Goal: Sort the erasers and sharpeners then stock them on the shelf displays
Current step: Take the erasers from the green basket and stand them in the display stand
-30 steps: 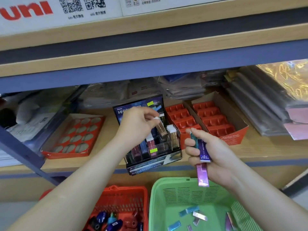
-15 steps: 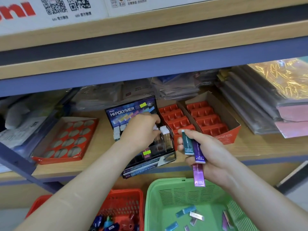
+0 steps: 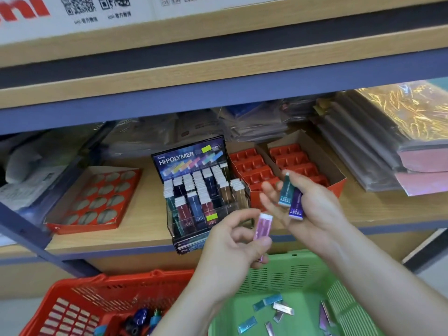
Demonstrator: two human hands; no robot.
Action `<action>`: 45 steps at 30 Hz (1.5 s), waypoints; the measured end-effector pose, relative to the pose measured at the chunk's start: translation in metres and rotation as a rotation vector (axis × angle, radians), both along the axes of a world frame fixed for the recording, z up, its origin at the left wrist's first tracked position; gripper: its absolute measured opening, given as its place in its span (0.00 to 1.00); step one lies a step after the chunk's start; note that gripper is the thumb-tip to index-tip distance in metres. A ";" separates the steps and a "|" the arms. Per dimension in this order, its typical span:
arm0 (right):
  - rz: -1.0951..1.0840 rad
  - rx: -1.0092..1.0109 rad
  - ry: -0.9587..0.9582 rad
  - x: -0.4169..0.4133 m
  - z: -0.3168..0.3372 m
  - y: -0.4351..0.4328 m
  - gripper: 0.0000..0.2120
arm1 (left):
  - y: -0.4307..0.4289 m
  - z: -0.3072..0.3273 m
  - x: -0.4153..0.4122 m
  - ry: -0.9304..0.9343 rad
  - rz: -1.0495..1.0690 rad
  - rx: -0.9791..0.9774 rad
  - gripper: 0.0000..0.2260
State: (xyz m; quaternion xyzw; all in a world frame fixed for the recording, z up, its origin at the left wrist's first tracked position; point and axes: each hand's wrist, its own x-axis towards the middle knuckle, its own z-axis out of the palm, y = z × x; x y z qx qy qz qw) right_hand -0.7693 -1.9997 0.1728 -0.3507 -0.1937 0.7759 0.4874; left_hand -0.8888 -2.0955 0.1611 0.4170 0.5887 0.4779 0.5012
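Wood shelf [image 3: 143,229], blue steel frame. Pink eraser [image 3: 263,226] is in my left hand [image 3: 232,248], pinched between thumb and fingertips with its white end up. It's in the air in front of the shelf edge, above the green basket [image 3: 298,275]. Right hand [image 3: 315,214] is just beside it, slightly higher, gripping two more: teal eraser [image 3: 286,192] and purple eraser [image 3: 296,204], side by side and touching. Motion blur there, so finger detail is unclear.

Display box [image 3: 191,156] marked HI-POLYMER sits on the shelf just behind my left hand. It has rows of erasers standing upright.

Right of it: two cardboard boxes with red slotted trays [image 3: 252,166]. Left of it: flat red tray [image 3: 82,227] with round holes. Far right on the shelf: stacked wrapped packs [image 3: 358,161].

Below: green basket has loose erasers [image 3: 268,302] on its floor. Red basket [image 3: 80,309] to its left holds sharpeners [image 3: 140,316].
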 end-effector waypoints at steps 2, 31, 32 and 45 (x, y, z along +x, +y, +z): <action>0.019 0.001 -0.051 0.009 0.006 0.005 0.08 | -0.004 0.003 -0.008 -0.005 0.020 0.022 0.19; 0.430 -0.083 -0.117 -0.033 -0.022 -0.029 0.19 | 0.018 0.007 -0.128 0.653 0.471 0.207 0.05; 0.425 -0.081 -0.101 -0.032 -0.022 -0.028 0.21 | 0.019 0.007 -0.128 0.685 0.466 0.217 0.06; 0.488 0.019 -0.015 -0.024 -0.007 -0.034 0.20 | 0.024 -0.002 -0.128 0.873 0.408 0.246 0.09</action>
